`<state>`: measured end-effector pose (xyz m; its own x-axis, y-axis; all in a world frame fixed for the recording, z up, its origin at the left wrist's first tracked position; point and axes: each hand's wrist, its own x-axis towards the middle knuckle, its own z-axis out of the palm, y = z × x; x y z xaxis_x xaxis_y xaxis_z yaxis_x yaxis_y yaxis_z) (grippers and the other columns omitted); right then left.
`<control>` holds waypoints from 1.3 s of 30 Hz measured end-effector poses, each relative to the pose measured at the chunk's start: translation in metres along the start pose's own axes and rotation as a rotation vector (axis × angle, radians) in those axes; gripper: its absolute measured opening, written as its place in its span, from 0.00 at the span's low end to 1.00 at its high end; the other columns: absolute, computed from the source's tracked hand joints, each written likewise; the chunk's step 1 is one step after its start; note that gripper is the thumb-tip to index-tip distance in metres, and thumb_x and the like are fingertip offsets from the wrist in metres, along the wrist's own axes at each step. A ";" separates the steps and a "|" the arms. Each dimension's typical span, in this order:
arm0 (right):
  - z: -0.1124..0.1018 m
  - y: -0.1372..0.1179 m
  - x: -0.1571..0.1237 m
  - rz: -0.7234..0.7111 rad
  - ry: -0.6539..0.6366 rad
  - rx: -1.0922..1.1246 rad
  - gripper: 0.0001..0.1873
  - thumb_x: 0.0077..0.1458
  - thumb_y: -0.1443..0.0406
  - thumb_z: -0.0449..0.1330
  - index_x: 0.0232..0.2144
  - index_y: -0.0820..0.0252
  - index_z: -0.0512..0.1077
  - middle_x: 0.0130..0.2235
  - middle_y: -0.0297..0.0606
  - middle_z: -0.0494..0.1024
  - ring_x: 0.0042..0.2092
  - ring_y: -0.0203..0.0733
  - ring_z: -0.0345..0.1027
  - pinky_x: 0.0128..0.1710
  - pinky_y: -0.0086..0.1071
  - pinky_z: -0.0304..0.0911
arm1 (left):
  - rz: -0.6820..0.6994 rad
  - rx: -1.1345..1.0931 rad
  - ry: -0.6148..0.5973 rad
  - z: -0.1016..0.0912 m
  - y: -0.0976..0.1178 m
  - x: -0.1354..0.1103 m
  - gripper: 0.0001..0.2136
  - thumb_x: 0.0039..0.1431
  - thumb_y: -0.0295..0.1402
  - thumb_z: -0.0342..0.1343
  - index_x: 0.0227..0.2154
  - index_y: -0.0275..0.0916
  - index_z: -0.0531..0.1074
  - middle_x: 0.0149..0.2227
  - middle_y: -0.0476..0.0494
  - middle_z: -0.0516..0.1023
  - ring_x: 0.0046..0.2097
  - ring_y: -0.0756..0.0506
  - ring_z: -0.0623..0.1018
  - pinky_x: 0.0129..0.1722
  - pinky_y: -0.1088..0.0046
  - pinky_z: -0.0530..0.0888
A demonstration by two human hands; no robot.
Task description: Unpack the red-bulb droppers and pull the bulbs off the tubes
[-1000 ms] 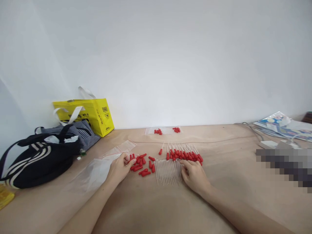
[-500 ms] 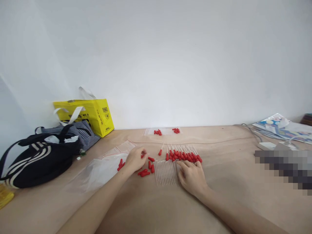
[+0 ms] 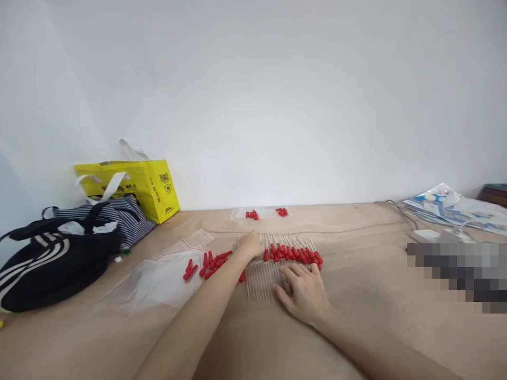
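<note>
My right hand [image 3: 304, 291] lies on the table with its fingers spread. Its fingertips and thumb touch the right end of a row of clear thin glass tubes [image 3: 259, 282]. Beyond it is a row of droppers [image 3: 293, 252], their red rubber bulbs towards me and their clear stems pointing away. My left hand [image 3: 249, 245] reaches to the left end of that dropper row. Its fingers are mostly hidden behind the hand, so any hold is unclear. Loose red rubber bulbs [image 3: 212, 263] lie to the left of my left forearm, which covers some of them.
Flat clear zip bags [image 3: 166, 279] lie at the left. Another clear bag [image 3: 266, 213] with red-bulbed droppers rests near the wall. A yellow bag [image 3: 164, 192], a striped bag [image 3: 132, 219] and a black bag [image 3: 51, 274] stand far left. Papers [image 3: 447, 206] and a white adapter [image 3: 425, 235] are at right.
My left hand has moved right and away from me, from the loose bulbs to the left end of the dropper row. My right hand has stayed by the tubes, its thumb now spread farther out.
</note>
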<state>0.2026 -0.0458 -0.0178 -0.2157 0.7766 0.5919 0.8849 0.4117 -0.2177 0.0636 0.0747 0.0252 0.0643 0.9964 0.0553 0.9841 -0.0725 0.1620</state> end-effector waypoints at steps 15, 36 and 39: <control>0.000 0.013 0.004 -0.104 0.299 0.069 0.15 0.54 0.62 0.50 0.43 0.56 0.67 0.41 0.40 0.72 0.40 0.41 0.62 0.41 0.37 0.49 | 0.306 -0.156 0.294 -0.009 -0.043 -0.072 0.10 0.57 0.26 0.42 0.43 0.37 0.58 0.39 0.41 0.70 0.42 0.46 0.72 0.41 0.69 0.68; 0.011 0.009 0.005 -0.525 0.284 0.041 0.15 0.54 0.72 0.48 0.40 0.56 0.68 0.31 0.33 0.76 0.39 0.36 0.65 0.54 0.47 0.35 | 0.937 -0.058 0.645 0.013 -0.045 -0.113 0.11 0.58 0.26 0.43 0.39 0.36 0.69 0.41 0.43 0.76 0.50 0.44 0.69 0.54 0.56 0.57; 0.009 0.008 0.004 -0.513 0.226 0.027 0.15 0.52 0.73 0.46 0.38 0.56 0.68 0.28 0.32 0.75 0.40 0.37 0.64 0.54 0.48 0.33 | 0.915 -0.064 0.606 0.010 -0.042 -0.116 0.11 0.58 0.25 0.43 0.36 0.36 0.70 0.41 0.43 0.76 0.50 0.44 0.69 0.55 0.54 0.53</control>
<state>0.2052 -0.0348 -0.0238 -0.5193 0.3537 0.7780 0.6783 0.7243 0.1235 0.0165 -0.0377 0.0019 0.6558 0.3793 0.6527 0.5944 -0.7924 -0.1367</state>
